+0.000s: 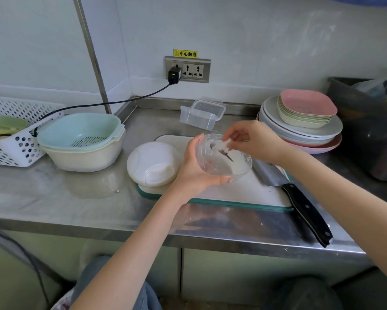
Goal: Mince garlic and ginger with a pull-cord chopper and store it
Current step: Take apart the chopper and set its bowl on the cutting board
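Chopper bowl (224, 158) in left fingers (229, 180), seemingly tilted.

The only writing I can read is on a small yellow warning sticker (185, 53) on the wall in front of me, just above the socket panel (188, 69). Its black characters say 小心触电, with a small warning symbol at their left.

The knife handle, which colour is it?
Black, with small metal rivets; the knife handle shows in the head view.
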A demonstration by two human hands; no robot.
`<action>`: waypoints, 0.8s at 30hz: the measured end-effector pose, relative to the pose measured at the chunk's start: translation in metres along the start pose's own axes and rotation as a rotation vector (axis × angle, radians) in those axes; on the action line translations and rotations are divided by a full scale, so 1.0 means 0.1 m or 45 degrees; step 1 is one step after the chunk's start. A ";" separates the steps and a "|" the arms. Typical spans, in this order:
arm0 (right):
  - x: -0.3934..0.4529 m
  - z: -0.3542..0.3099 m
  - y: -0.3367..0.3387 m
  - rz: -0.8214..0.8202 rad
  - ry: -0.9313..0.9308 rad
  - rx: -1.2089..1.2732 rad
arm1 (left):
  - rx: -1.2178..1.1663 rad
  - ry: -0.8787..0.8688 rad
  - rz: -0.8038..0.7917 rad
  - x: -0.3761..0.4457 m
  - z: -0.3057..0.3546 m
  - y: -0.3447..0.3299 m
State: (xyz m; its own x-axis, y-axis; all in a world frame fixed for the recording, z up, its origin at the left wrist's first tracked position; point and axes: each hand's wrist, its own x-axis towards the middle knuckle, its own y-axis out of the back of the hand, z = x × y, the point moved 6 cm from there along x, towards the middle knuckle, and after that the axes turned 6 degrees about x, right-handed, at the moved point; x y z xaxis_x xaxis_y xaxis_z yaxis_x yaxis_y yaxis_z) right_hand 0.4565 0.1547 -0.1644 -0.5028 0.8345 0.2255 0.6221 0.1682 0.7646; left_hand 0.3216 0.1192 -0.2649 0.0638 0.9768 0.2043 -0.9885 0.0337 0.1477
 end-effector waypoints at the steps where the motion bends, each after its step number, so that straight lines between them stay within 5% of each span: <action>1: -0.01 0.00 0.00 0.005 -0.012 0.015 | 0.009 0.001 -0.001 0.00 0.00 0.00; 24: 0.03 -0.16 -0.26 -0.247 0.031 -0.405 | 0.003 0.059 0.027 -0.03 0.01 0.00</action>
State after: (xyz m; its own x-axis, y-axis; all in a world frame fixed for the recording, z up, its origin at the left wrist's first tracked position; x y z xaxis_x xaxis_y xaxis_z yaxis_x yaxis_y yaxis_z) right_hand 0.4292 0.1441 -0.1735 -0.6095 0.7898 0.0694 0.2982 0.1473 0.9431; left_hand 0.3218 0.1166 -0.2649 0.0363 0.9861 0.1620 -0.9892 0.0124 0.1461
